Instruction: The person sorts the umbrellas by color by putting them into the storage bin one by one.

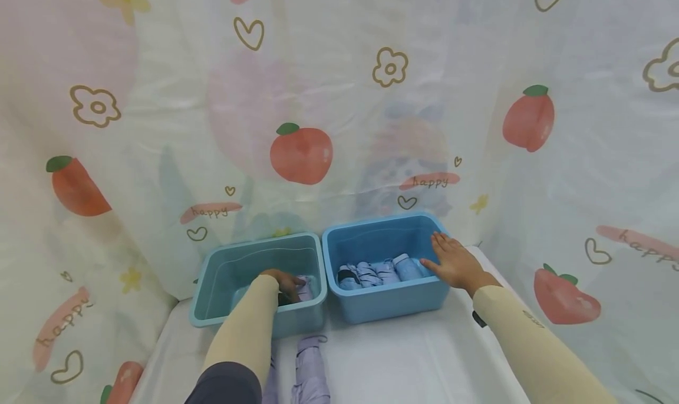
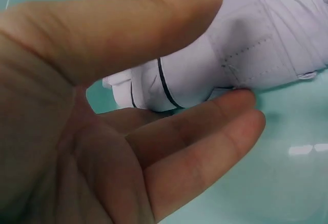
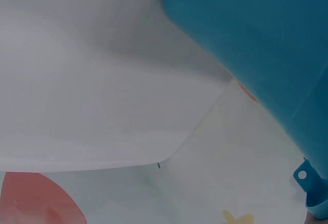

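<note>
My left hand [image 1: 285,283] reaches down into the teal bin [image 1: 254,243], at a lavender folded umbrella [image 2: 189,75]. In the left wrist view the thumb spans over the umbrella, casting a shadow on its cloth, while the loosely extended fingers lie along its lower edge. My right hand [image 1: 457,262] rests at the right rim of the blue bin [image 1: 392,301], fingers extended. Inside that bin several light blue folded umbrellas [image 1: 386,271] lie side by side. The right wrist view catches the bin's outer wall [image 3: 266,44], with the hand almost wholly out of frame.
On the white table [image 1: 392,357], in front of the bins, lies another lavender umbrella [image 1: 310,368]. One more lavender umbrella [image 1: 272,383] is partly hidden by the left sleeve. The bins stand side by side before a fruit-printed curtain [image 1: 339,97].
</note>
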Available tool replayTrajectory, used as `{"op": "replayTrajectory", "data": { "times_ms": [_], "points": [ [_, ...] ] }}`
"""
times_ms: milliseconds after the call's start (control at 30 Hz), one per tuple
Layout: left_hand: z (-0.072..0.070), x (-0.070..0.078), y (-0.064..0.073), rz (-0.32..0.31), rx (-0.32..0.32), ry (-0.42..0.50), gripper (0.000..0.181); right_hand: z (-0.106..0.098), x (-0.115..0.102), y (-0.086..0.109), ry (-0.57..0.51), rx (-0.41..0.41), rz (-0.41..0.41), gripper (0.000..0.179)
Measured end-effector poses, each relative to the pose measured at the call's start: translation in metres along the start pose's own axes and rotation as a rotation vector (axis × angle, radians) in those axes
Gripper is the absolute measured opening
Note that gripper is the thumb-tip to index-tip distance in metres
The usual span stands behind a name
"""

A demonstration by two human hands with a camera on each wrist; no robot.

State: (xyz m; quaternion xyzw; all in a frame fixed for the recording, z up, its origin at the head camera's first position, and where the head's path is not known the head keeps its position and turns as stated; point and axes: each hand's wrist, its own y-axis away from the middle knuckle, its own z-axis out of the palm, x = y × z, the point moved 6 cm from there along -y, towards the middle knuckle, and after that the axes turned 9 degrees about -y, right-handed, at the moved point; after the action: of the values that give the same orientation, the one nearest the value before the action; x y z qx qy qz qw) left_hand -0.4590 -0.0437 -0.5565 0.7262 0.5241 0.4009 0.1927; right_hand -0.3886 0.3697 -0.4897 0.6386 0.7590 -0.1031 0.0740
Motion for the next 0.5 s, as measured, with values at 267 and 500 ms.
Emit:
{"op": "replayTrajectory", "data": {
  "times_ms": [267,500],
  "points": [
    [0.0011,0.0071,0.0052,-0.040,0.025,0.062,0.079,0.0012,-0.0016,-0.0002,-0.002,-0.016,-0.003,0.086],
    [-0.0011,0.0104,0.0006,0.020,0.035,0.046,0.076,0.0018,0.0024,0.0005,0.004,-0.014,0.000,0.085]
  ]
}}
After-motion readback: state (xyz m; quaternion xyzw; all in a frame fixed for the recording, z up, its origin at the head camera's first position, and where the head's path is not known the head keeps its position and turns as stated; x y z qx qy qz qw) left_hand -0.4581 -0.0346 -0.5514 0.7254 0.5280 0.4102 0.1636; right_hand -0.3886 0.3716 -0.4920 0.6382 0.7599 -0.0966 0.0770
